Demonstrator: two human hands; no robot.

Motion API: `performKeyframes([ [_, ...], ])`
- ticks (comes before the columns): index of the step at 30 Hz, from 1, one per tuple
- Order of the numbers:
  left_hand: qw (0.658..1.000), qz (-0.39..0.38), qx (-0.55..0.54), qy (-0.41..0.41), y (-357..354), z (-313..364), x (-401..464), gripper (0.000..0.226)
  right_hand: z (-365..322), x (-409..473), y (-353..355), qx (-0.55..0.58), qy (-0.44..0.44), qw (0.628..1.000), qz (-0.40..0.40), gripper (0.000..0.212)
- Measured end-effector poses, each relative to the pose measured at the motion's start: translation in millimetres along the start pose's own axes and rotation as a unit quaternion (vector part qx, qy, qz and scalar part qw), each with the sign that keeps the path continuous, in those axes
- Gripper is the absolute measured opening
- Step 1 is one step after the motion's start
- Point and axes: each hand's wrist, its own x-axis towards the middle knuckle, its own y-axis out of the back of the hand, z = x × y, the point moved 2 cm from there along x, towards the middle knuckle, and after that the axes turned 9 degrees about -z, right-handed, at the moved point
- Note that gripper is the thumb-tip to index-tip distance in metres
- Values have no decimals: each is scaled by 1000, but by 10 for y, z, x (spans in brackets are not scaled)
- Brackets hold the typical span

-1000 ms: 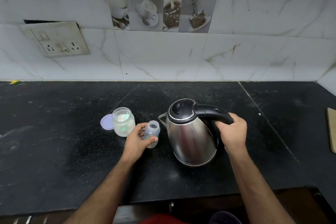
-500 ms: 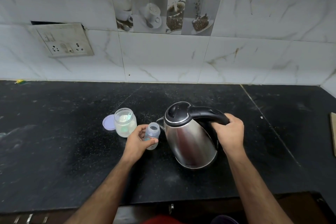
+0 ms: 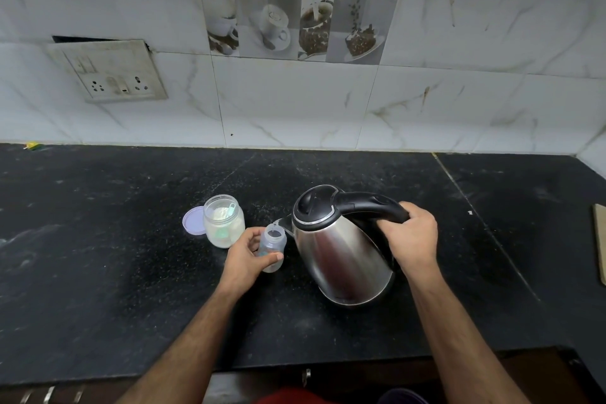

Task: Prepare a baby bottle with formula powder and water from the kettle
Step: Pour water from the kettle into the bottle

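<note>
We are finding no legible text, label, brand or number anywhere: the kettle point(image 3: 344, 256), bottle point(image 3: 272, 248) and jar point(image 3: 224, 225) are showing nothing readable.

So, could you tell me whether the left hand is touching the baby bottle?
Touching: the head view shows the left hand with thumb and fingers curled around the baby bottle.

Dim, cool, even light leaves the black desk point(image 3: 98, 256) nearly shadowless, a soft vertical glare streaks the steel kettle point(image 3: 344, 256), the wide lens bows the wall tiles point(image 3: 295, 102) towards the edges, and fine detail looks slightly soft.
</note>
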Motion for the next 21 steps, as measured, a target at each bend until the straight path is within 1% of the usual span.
performKeyframes([
  [4,1000,2,-7,1,15,-34,8,53,-8,-1,-4,3,1,1000,-5,8],
  [9,1000,4,-13,4,33,-74,0,55,-36,-4,-6,-3,8,1000,-5,18],
  [14,1000,5,-18,11,68,-137,7,57,-46,-5,2,-17,4,1000,-8,11],
  [21,1000,4,-18,14,107,-177,-8,57,-88,-5,11,-20,5,1000,-10,14],
])
